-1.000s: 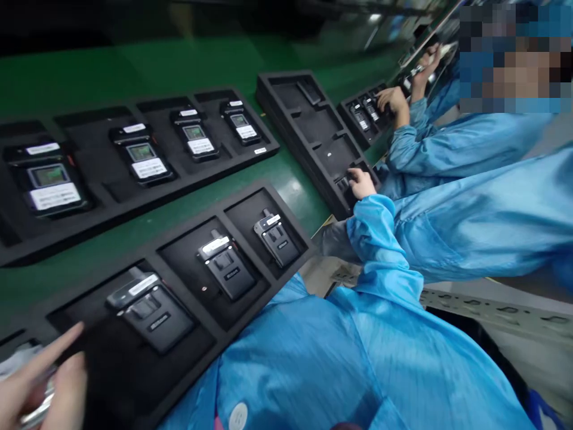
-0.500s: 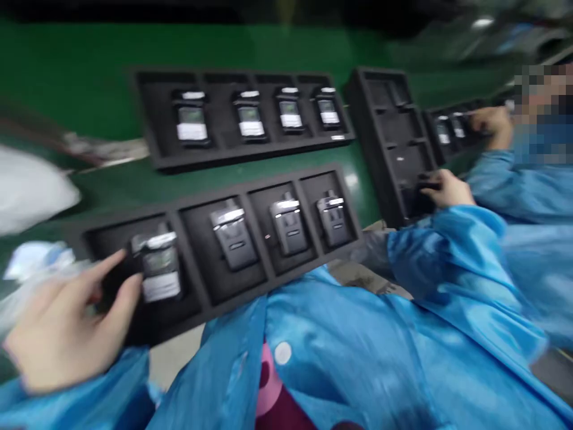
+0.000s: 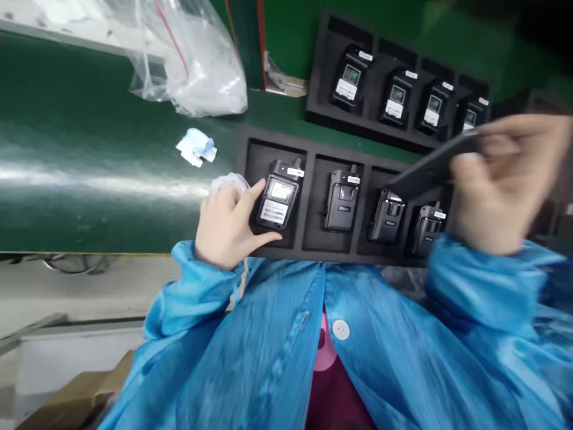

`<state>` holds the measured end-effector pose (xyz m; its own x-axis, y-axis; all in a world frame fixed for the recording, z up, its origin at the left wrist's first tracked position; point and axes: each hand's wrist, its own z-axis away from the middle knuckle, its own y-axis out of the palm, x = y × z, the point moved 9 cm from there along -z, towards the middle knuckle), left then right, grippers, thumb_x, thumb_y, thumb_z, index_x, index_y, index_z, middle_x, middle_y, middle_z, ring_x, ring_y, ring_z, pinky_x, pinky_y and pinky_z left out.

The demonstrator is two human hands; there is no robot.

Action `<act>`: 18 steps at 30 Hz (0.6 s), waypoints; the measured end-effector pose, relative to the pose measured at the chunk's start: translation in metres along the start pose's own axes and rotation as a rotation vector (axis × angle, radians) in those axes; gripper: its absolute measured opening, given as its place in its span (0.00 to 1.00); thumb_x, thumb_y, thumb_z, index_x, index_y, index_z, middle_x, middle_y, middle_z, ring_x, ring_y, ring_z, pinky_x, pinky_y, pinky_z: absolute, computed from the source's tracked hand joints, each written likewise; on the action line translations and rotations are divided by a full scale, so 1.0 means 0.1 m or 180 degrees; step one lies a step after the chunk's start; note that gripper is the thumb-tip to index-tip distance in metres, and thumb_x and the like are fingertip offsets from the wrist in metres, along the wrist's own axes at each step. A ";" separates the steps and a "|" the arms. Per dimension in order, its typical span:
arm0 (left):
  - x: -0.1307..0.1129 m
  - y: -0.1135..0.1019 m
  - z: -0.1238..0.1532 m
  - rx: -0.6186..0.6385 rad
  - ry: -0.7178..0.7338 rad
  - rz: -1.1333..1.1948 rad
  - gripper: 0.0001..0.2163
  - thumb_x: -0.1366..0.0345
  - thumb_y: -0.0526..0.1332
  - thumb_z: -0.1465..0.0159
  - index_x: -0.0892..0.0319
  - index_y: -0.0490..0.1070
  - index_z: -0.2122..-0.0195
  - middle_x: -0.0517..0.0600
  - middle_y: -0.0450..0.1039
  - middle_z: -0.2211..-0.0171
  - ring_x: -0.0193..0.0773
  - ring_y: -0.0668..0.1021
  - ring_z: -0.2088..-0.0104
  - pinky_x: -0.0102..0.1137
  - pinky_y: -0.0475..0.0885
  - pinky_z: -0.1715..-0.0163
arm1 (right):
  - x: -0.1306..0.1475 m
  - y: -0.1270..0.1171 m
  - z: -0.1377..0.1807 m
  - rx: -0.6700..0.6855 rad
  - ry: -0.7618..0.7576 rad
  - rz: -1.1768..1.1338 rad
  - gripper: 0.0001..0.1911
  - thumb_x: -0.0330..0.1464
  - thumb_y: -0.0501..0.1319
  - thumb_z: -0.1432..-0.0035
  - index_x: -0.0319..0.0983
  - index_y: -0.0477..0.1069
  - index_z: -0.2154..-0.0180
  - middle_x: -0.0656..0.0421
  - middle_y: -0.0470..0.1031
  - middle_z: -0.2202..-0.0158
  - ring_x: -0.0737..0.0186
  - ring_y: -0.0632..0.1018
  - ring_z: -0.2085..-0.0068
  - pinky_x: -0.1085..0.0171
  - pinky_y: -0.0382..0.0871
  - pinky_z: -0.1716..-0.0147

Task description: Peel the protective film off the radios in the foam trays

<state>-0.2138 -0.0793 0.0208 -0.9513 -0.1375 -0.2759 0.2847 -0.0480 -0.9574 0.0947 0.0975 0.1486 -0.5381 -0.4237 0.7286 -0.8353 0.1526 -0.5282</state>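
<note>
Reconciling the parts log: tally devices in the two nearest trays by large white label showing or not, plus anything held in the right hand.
Large-label devices, far tray: 4
Large-label device, near tray: 1
No-large-label devices, near tray: 3
Dark flat piece, right hand: 1
Total: 9

Black tray; black device, black-striped white label; dark-grey flat piece; glossy green tabletop; blue coat.
</note>
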 end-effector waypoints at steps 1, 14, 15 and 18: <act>0.00 0.00 0.00 -0.0010 -0.0027 0.0003 0.45 0.38 0.64 0.47 0.55 0.55 0.33 0.59 0.65 0.56 0.56 0.71 0.57 0.41 0.65 0.60 | 0.24 0.49 0.10 0.0763 -0.0353 -0.0250 0.18 0.29 0.67 0.46 0.41 0.72 0.52 0.54 0.71 0.54 0.63 0.75 0.55 0.61 0.71 0.50; 0.01 -0.01 0.04 -0.0312 -0.0149 0.0513 0.39 0.47 0.70 0.48 0.57 0.63 0.38 0.62 0.66 0.52 0.61 0.69 0.49 0.46 0.66 0.56 | 0.74 2.15 0.97 0.2165 -0.0679 -0.0242 0.09 0.37 0.51 0.33 0.42 0.60 0.52 0.58 0.67 0.56 0.64 0.73 0.55 0.59 0.72 0.52; 0.01 -0.02 0.04 -0.0368 -0.0137 0.0529 0.39 0.47 0.71 0.48 0.57 0.64 0.38 0.61 0.66 0.52 0.60 0.69 0.48 0.46 0.66 0.55 | 0.73 2.14 0.97 0.2065 -0.0684 -0.0216 0.09 0.37 0.50 0.33 0.42 0.59 0.52 0.58 0.67 0.56 0.64 0.73 0.55 0.59 0.71 0.53; 0.01 -0.01 0.05 -0.0461 -0.0103 0.0552 0.39 0.48 0.71 0.48 0.58 0.63 0.38 0.61 0.65 0.51 0.60 0.69 0.49 0.46 0.66 0.55 | 0.71 2.10 0.99 0.1837 -0.0718 -0.0086 0.10 0.37 0.50 0.32 0.42 0.59 0.52 0.57 0.65 0.56 0.63 0.72 0.55 0.58 0.70 0.53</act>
<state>-0.2150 -0.0846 0.0222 -0.8847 -0.1631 -0.4367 0.4213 0.1214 -0.8988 -0.1079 0.0107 0.0459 -0.4279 -0.6087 0.6681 -0.6187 -0.3416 -0.7075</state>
